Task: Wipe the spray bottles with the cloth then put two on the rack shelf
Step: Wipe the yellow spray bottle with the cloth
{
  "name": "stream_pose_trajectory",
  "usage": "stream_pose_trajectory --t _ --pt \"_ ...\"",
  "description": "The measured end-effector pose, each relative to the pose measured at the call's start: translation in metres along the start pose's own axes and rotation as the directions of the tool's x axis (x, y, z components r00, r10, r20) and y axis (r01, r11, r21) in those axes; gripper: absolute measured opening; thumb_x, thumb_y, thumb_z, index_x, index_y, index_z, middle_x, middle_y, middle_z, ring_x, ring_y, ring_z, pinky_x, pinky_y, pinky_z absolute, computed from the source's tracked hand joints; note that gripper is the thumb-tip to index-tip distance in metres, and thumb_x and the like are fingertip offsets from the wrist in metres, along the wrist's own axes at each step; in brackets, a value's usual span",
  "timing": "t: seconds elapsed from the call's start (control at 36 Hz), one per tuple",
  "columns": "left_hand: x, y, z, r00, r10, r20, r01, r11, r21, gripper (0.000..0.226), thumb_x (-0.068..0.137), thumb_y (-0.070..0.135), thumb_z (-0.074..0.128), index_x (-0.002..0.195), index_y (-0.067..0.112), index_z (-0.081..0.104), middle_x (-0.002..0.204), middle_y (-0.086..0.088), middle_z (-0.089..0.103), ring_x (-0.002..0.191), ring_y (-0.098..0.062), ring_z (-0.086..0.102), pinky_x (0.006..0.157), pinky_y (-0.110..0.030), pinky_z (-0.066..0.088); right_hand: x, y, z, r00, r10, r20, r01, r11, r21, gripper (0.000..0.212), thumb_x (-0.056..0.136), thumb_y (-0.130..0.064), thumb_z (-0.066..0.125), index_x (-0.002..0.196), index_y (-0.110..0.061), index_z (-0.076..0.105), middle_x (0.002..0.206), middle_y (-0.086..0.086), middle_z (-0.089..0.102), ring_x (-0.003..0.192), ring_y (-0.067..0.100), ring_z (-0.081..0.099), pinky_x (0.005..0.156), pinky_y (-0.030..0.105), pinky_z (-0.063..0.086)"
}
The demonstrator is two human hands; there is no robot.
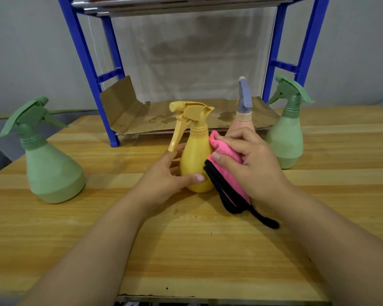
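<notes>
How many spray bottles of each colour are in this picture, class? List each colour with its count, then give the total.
Green spray bottles: 2, one on the left and one on the right
Yellow spray bottle: 1
Pink spray bottle with a blue-grey head: 1
Total: 4

Yellow bottle (194,160) smooth plastic; pink cloth (227,164) soft fabric; table (186,250) grained wood; shelf liner (186,120) stained cardboard.
</notes>
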State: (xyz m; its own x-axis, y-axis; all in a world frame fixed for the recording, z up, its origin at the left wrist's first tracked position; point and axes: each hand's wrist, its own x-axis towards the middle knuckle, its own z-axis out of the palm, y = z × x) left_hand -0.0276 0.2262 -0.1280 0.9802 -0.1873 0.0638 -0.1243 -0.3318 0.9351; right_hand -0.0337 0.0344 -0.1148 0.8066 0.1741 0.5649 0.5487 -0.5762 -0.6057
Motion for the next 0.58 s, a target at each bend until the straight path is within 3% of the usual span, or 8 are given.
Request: stream_pose_trajectory --t 0.11,0.25,0.33,0.39,0.47,0.53,0.58 --pt "0.001 0.001 0.000 1.000 0.026 0.004 -0.026 0.999 -0.046 0.073 0.066 0.031 0.081 0.127 0.041 0.041 0.114 0.024 0.049 0.103 0.001 0.050 0.074 -0.018 0.045 0.000 0.000 0.001 0.999 0.040 0.004 -0.040 0.999 0.014 0.039 0.089 -0.026 0.065 0.128 -0.019 0.061 0.111 -0.011 0.053 0.104 -0.003 0.048 0.087 0.000 0.034" --pt "-0.001 0.001 -0.004 0.999 0.022 0.030 -0.016 0.983 -0.182 0.065 0.064 0.034 0.082 0.119 0.041 0.048 0.122 0.009 0.054 0.104 -0.013 0.058 0.075 -0.028 0.052 -0.002 -0.002 0.001 0.999 0.017 -0.034 -0.014 0.996 0.086 0.039 0.088 -0.025 0.067 0.127 -0.023 0.062 0.112 -0.013 0.056 0.110 0.003 0.052 0.098 0.025 0.045" --pt "-0.003 0.004 -0.005 0.997 0.047 0.060 -0.028 0.958 -0.287 0.057 0.063 0.032 0.078 0.113 0.042 0.054 0.124 0.002 0.056 0.105 -0.019 0.063 0.087 -0.045 0.054 -0.002 -0.006 0.001 0.993 -0.072 -0.099 0.081 0.993 0.091 0.044 0.087 -0.021 0.067 0.130 -0.024 0.057 0.115 -0.018 0.057 0.112 -0.002 0.051 0.099 0.015 0.041" --pt "-0.006 0.006 -0.004 0.994 0.073 0.081 -0.038 0.930 -0.365 0.051 0.068 0.029 0.076 0.114 0.040 0.057 0.124 -0.002 0.058 0.105 -0.021 0.065 0.089 -0.049 0.053 -0.003 -0.010 0.003 0.980 -0.152 -0.126 0.159 0.986 0.044 0.047 0.089 -0.020 0.065 0.135 -0.020 0.054 0.122 -0.013 0.058 0.115 -0.007 0.050 0.099 0.006 0.035" --pt "-0.009 0.008 -0.004 0.989 0.117 0.093 -0.057 0.872 -0.487 0.049 0.075 0.024 0.071 0.121 0.033 0.057 0.122 -0.007 0.061 0.102 -0.025 0.066 0.082 -0.046 0.055 -0.007 -0.018 0.007 0.970 -0.213 -0.116 0.216 0.976 0.009 0.055 0.091 -0.029 0.058 0.142 -0.020 0.042 0.137 -0.013 0.048 0.131 -0.005 0.041 0.109 0.010 0.029" --pt "-0.010 0.009 -0.005 0.983 0.155 0.096 -0.083 0.852 -0.517 0.049 0.078 0.025 0.068 0.124 0.034 0.056 0.116 -0.003 0.066 0.098 -0.023 0.067 0.076 -0.040 0.056 -0.010 -0.022 0.009 0.975 -0.222 -0.029 0.222 0.975 -0.007 0.060 0.092 -0.036 0.054 0.147 -0.023 0.033 0.149 -0.015 0.035 0.143 0.001 0.026 0.117 0.019 0.022" --pt "-0.011 0.010 -0.006 0.979 0.179 0.095 -0.105 0.849 -0.519 0.046 0.078 0.029 0.066 0.122 0.038 0.056 0.111 0.002 0.069 0.095 -0.019 0.067 0.074 -0.036 0.056 -0.012 -0.023 0.011 0.975 -0.209 0.080 0.211 0.977 -0.022 0.063 0.094 -0.040 0.050 0.150 -0.027 0.025 0.157 -0.016 0.020 0.148 0.003 0.010 0.120 0.020 0.011"
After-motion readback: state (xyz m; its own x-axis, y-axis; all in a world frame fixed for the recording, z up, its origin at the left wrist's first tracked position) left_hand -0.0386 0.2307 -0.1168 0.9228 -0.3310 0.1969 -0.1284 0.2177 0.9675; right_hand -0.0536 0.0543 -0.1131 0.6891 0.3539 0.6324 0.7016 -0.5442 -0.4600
